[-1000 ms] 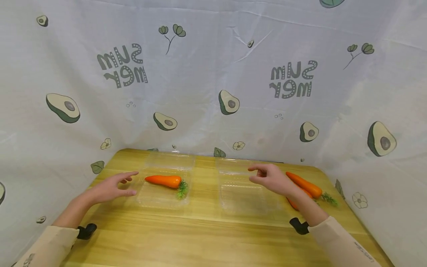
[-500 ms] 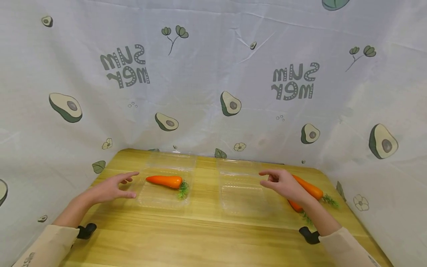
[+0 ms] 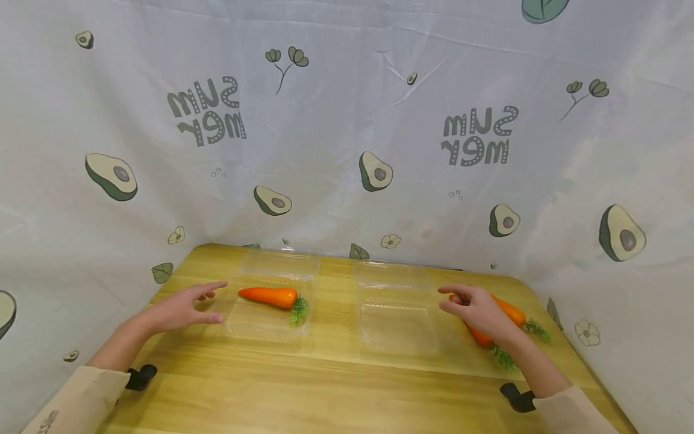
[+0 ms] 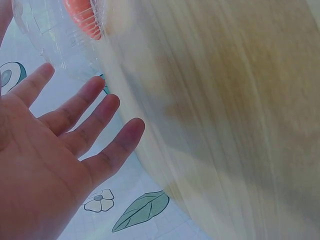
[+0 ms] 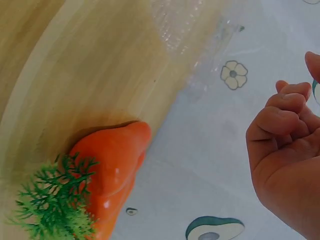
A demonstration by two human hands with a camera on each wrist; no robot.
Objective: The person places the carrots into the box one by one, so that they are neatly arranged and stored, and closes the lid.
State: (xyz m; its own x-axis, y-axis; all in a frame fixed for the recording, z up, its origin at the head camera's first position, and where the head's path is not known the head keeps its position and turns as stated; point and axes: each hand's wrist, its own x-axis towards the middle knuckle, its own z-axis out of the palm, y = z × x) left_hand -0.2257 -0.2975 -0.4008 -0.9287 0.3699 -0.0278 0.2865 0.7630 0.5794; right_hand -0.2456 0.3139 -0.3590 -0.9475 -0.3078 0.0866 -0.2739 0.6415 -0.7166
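Note:
An orange carrot (image 3: 270, 296) with a green leafy top lies in the left clear plastic container (image 3: 244, 330). My left hand (image 3: 181, 308) hovers just left of that container, fingers spread and holding nothing; its palm (image 4: 40, 165) shows in the left wrist view. Over at the right, my right hand (image 3: 479, 313) is above two more carrots (image 3: 511, 310) and partly covers them. It grasps nothing; in the right wrist view this hand (image 5: 287, 142) has loosely curled fingers, apart from the carrots (image 5: 110, 160) and their green tops (image 5: 55, 200).
A second clear container (image 3: 398, 328), with its lid (image 3: 390, 273) folded back, stands between the left container and the right hand. Both sit on a wooden table (image 3: 303, 392). A printed curtain (image 3: 320, 120) encloses the back and sides.
My right hand has moved rightward, from above the right container's edge to over the two carrots. The left hand stays nearly still, and the carrot in the left container has not moved.

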